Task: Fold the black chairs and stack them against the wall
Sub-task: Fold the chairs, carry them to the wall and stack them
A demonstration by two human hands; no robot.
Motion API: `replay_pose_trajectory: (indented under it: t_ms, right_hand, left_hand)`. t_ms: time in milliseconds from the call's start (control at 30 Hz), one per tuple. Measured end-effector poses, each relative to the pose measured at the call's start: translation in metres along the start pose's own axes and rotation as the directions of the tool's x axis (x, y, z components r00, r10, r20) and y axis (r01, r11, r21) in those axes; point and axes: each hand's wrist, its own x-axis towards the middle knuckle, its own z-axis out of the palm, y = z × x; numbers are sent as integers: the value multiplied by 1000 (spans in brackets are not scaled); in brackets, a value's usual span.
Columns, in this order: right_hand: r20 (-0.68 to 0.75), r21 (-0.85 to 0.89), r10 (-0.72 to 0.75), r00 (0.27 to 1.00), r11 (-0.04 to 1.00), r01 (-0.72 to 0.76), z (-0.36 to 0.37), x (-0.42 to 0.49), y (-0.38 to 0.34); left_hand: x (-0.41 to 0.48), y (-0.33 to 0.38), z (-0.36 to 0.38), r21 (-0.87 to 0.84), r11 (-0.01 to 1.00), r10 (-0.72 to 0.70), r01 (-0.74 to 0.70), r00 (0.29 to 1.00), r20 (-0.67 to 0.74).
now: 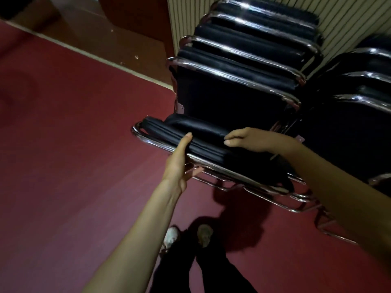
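Note:
A folded black chair (203,142) with a chrome tube frame is held in front of me, above the red floor. My left hand (179,159) grips its near edge, thumb over the black cushion and fingers under the chrome tube. My right hand (249,139) rests on top of the cushion with its fingers curled over the padding. Just beyond stands a row of several folded black chairs (243,66) leaning toward the ribbed white wall (347,20). A second row of folded chairs (359,98) stands to the right.
Red carpet (74,144) spreads to the left and below. A brown wooden step with a pale edge (88,47) runs diagonally at the upper left. My feet (188,235) stand under the held chair. Chrome chair legs (330,227) jut out low on the right.

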Motion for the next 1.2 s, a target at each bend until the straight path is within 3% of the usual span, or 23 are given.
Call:
replay_pose_trajectory:
  t_ms: [133, 233, 300, 400, 600, 733, 900, 1067, 1200]
  right_hand:
    - [-87, 52, -24, 996, 998, 28, 1, -50, -9]
    - [-263, -193, -25, 965, 981, -27, 7, -48, 4]
    - [-439, -348, -78, 895, 933, -90, 7, -30, 15]
    - [-657, -501, -305, 689, 860, -97, 0, -4, 36]
    - [-643, -641, -528, 555, 767, -14, -27, 16, 55]
    - [-625, -624, -546, 558, 779, 64, -38, 19, 66]
    - [-640, -514, -430, 637, 855, 61, -46, 24, 56]
    - [-608, -411, -114, 786, 892, -189, -41, 20, 35]
    - [-615, -387, -77, 784, 896, -216, -38, 12, 22]
  left_hand:
    - [29, 15, 11, 31, 999, -9, 6, 996, 91]
    - [54, 35, 24, 68, 997, -42, 30, 983, 177]
    - [67, 49, 38, 69, 997, -33, 20, 980, 198]
    - [82, 64, 65, 68, 998, -2, -12, 981, 196]
    - [108, 69, 84, 32, 999, 3, -9, 980, 198]
    - [116, 66, 83, 54, 998, -3, -8, 979, 205]
    - [123, 81, 87, 125, 992, 0, -29, 974, 225]
    - [124, 93, 73, 223, 975, -64, 0, 959, 276]
    - [119, 99, 62, 209, 978, -46, -10, 965, 260]
